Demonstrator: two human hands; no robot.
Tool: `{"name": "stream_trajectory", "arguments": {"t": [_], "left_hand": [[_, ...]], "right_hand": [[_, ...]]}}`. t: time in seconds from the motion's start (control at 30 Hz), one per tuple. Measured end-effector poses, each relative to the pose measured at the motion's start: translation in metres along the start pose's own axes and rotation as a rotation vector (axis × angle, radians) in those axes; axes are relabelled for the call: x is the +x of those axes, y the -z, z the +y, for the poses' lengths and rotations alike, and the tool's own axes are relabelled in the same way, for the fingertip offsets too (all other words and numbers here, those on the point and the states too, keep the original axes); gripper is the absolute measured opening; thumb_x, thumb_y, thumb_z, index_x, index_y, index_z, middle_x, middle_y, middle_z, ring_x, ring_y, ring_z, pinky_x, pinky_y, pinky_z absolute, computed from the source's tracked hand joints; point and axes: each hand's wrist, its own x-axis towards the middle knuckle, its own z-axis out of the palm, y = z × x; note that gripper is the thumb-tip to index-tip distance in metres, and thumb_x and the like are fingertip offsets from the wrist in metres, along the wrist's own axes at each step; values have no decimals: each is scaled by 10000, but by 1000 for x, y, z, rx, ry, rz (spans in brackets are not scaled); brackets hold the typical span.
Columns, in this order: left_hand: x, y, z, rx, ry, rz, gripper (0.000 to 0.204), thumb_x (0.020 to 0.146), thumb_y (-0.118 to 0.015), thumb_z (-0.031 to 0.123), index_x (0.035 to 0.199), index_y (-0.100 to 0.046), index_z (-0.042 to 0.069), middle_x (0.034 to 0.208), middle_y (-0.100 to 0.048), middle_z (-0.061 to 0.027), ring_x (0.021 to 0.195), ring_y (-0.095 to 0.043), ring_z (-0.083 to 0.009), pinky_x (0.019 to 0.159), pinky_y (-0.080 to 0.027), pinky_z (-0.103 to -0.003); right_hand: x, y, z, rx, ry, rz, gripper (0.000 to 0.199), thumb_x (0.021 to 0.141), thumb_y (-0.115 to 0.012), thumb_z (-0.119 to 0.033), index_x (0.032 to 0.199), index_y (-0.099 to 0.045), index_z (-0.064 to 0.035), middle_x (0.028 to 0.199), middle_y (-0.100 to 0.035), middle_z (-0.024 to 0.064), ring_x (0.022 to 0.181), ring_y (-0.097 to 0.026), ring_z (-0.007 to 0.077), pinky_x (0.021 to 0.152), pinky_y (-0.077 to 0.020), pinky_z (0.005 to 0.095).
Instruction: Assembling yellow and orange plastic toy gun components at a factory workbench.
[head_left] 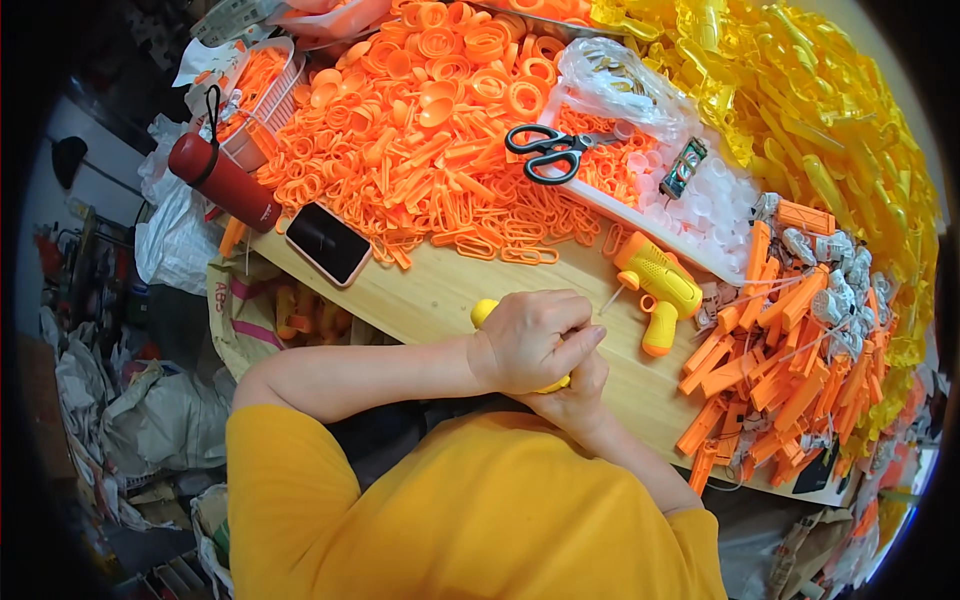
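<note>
Left hand [543,340] over right hand [580,392] — both clenched round a yellow part [484,313].
I'd guess for firmness — toy gun [667,283] lies within reach.

Head-worn fisheye, downward over the table [420,295]

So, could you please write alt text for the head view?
A person's left hand and right hand are clasped around a mostly hidden yellow object at a wooden table. Nearby lie a yellow pistol-shaped piece, scissors, and heaps of orange parts and yellow parts.
</note>
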Motion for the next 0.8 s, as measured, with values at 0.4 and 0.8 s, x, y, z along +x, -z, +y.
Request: {"name": "stream_trajectory", "arguments": {"t": [0.4,0.8], "left_hand": [[2,0,-17,-76,-70,153,184,878,-613,112,750,-587,-17,638,-537,-122,536,-532,-227,494,-414,-319],[17,53,-52,144,-158,465,49,852,-656,47,870,-628,11,773,-635,-89,696,-627,-167,607,-491,-282]], "right_hand": [[17,-2,-13,11,-135,46,598,608,-894,-208,1068,-569,-5,912,-635,135,799,-656,248,696,-515,323],[10,-4,-6,-33,-171,51,493,633,-834,-99,1042,-567,-39,843,-626,118,699,-630,250,640,-518,332]]}}
